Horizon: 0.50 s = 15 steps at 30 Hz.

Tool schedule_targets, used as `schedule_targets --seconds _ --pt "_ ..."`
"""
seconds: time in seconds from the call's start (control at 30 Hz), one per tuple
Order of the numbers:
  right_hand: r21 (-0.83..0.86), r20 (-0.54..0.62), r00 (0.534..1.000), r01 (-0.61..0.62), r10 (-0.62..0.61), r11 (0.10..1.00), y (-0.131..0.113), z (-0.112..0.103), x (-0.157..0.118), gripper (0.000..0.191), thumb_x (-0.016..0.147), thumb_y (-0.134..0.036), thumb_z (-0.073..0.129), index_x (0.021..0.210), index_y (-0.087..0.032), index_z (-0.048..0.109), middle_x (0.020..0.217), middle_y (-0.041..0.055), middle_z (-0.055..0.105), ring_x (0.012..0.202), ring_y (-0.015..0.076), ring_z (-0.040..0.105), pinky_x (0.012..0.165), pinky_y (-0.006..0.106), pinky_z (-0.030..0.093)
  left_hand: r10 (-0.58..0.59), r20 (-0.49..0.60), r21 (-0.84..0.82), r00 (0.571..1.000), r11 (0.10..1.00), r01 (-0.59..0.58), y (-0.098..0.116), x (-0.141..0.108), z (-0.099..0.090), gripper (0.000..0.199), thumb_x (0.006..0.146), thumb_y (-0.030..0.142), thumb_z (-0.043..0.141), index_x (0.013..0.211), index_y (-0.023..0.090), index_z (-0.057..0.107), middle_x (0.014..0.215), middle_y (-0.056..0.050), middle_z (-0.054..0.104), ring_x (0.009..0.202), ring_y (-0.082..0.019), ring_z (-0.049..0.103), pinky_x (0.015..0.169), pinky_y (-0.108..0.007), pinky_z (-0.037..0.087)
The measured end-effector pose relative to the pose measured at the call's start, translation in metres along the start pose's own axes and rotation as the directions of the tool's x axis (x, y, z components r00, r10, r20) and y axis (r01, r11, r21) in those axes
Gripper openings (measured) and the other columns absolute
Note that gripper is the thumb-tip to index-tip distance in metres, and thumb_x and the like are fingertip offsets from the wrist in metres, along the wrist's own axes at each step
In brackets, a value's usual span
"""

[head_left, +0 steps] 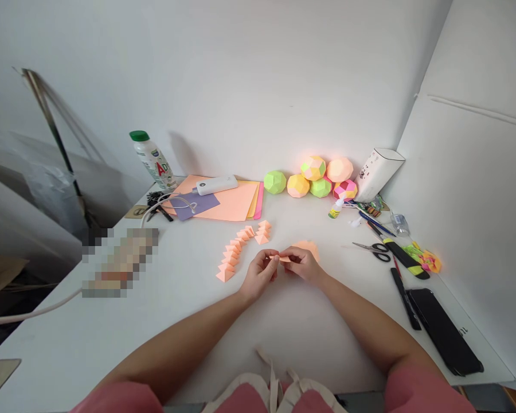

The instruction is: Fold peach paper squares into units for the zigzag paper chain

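A small peach paper piece [285,259] is pinched between my two hands above the middle of the white table [189,344]. My left hand [260,275] grips its left end, and my right hand [303,265] holds it from the right, with fingertips close together. Just behind my right hand lies a flat peach paper shape [309,248], partly covered by that hand. To the left of my hands, a curved row of folded peach pieces [232,252] runs across the table. A shorter row of similar pieces [263,232] stands beside its upper end.
Paper balls [298,186] sit along the back wall, with a glue bottle [336,209] before them. Coloured sheets [236,202] lie at back left under a white device [217,184], near a bottle [155,163]. Scissors [374,249], a cutter [402,256] and a black phone [445,330] lie right.
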State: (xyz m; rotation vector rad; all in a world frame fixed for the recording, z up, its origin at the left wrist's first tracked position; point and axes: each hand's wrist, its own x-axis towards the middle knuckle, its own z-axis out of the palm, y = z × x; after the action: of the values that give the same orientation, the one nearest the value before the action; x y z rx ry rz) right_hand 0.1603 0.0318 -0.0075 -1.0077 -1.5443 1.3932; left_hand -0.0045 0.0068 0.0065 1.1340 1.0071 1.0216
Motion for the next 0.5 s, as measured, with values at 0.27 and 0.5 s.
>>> schedule_targets --seconds 0.27,0.5 --pt "0.055 0.046 0.999 -0.031 0.028 0.998 -0.0064 -0.0017 -0.0018 0.024 0.076 -0.036 0.062 0.093 -0.019 0.062 0.075 0.0003 0.055 0.058 0.0104 0.054 0.054 0.025 0.046 0.019 0.004 0.004 1.000 1.000 -0.019 -0.0023 0.0002 -0.0005 0.031 0.080 0.044 0.052 0.096 0.017 0.049 0.054 0.006 0.046 0.051 -0.008 0.045 0.051 -0.020 0.039" --pt "0.045 0.038 0.998 -0.053 0.051 0.998 -0.0038 -0.0022 -0.0018 0.026 0.076 -0.038 0.062 0.094 -0.018 0.061 0.068 -0.0009 0.055 0.057 0.0112 0.054 0.053 0.025 0.045 0.019 0.019 0.011 1.000 1.000 -0.019 -0.0044 0.0003 -0.0016 0.031 0.081 0.045 0.052 0.096 0.018 0.050 0.056 0.005 0.047 0.052 -0.008 0.045 0.053 -0.021 0.040"
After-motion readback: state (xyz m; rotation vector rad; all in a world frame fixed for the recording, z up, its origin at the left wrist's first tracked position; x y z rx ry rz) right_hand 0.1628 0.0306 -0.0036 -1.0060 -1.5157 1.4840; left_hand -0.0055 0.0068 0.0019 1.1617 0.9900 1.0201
